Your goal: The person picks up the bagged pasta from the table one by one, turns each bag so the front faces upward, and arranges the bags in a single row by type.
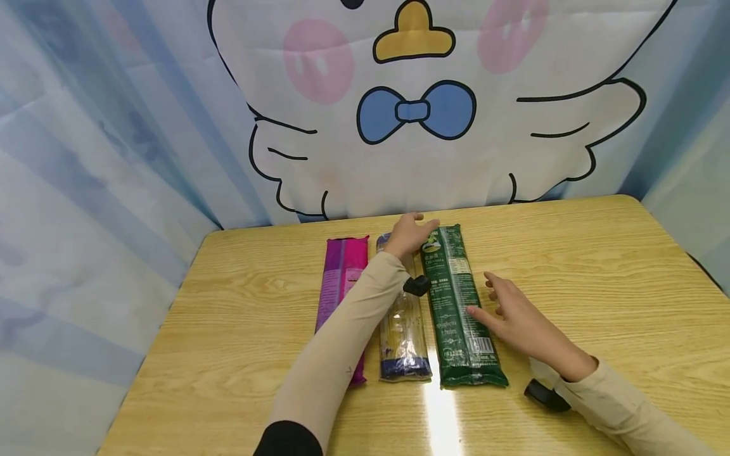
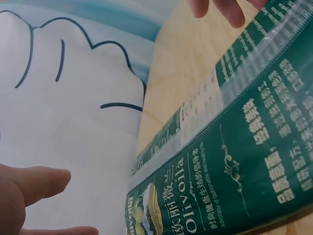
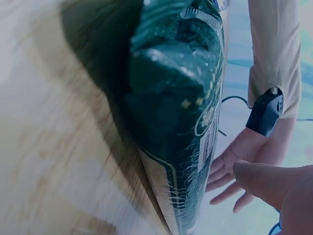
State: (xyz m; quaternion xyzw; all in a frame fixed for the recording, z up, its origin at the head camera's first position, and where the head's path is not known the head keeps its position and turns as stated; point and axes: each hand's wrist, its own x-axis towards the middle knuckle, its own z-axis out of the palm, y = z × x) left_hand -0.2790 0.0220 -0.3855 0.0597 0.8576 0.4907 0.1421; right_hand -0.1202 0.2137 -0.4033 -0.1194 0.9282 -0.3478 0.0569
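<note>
Currently green packet [image 1: 455,297] between left fingers [image 1: 417,217], right fingers [image 1: 497,283].

Free counter [image 1: 251,316] is left beside the purple packet [image 1: 339,275], which is crossed by the left sleeve [image 1: 336,342]; the green packet [image 1: 447,297] is flanked by the right hand [image 1: 521,323].

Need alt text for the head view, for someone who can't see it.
A person's left grip is over the far end of a clear package, the right grip by the right edge of a green package; a magenta-purple package lies leftmost on the wooden table.
</note>
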